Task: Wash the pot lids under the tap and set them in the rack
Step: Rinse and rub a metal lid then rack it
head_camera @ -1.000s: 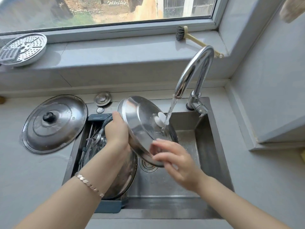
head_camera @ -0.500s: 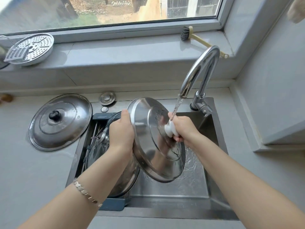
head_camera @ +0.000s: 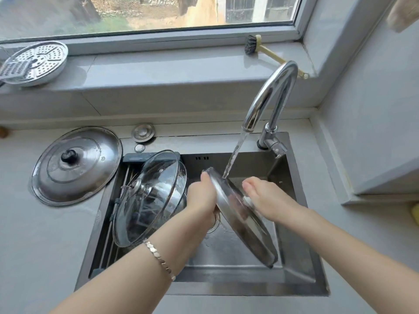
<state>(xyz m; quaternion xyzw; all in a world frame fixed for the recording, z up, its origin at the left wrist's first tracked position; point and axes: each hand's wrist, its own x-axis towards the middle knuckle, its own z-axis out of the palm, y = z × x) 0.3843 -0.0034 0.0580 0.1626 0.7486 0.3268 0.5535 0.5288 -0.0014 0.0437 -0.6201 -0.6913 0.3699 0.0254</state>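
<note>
Rinsing a steel lid (head_camera: pixel 246 225) on edge under the running tap (head_camera: pixel 272 91), over the sink (head_camera: pixel 294 288).

My left hand (head_camera: pixel 201 198) has its fingers curled round the lid's upper rim; my right hand (head_camera: pixel 268 200) lies against its face by the white knob (head_camera: pixel 248 201), and I cannot tell whether it pinches the knob; the stream (head_camera: pixel 235 155) strikes the top edge, so I judge it best to turn the lid slowly and let water sheet down both faces, holding firm since wet steel slips; the rack (head_camera: pixel 149 156) at left already carries a leaning glass lid (head_camera: pixel 149 200), which crowds the space; a large lid (head_camera: pixel 90 168) waits on the counter; a brush (head_camera: pixel 251 45) lies on the sill.
</note>
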